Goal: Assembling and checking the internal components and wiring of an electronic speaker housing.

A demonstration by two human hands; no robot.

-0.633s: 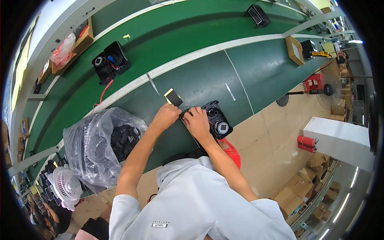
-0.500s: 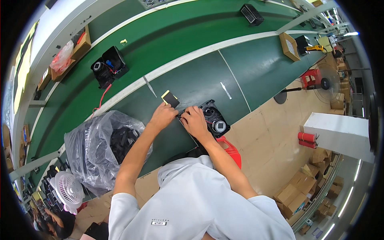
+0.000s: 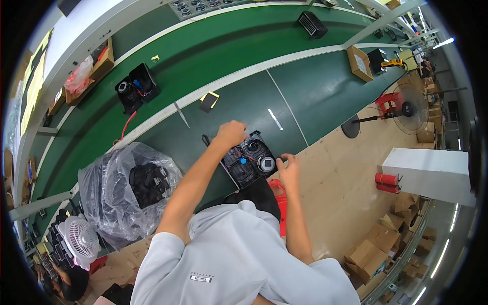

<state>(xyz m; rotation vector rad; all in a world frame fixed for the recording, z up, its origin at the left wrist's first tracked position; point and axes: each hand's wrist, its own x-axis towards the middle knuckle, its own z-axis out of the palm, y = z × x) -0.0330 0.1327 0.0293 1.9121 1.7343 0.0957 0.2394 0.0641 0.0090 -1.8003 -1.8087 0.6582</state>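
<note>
An opened black plastic housing (image 3: 243, 172) lies near the bench's front edge, with a round gauge (image 3: 266, 163), a blue cap (image 3: 243, 160) and thin wires inside. My left hand (image 3: 232, 134) is closed at the housing's far edge, its fingertips partly hidden behind the hand. At the right edge beside the gauge, my right hand (image 3: 288, 170) grips with thumb and fingers bent. Beyond my left hand lies a small black pad on a yellow backing (image 3: 208, 102), untouched. A black cord loop (image 3: 205, 140) sticks out left of the housing, next to my left forearm.
At left stands a clear plastic bag (image 3: 114, 190) with black parts. A second opened housing (image 3: 136, 89) with a red cord sits on the green belt (image 3: 203, 58). Farther off are a black vented box (image 3: 312, 25), a cardboard tray (image 3: 360, 65) and a floor fan (image 3: 406, 108).
My left hand has left the black pad and moved right to the housing. My right hand has shifted from the housing's left part to its right edge, uncovering the blue cap.
</note>
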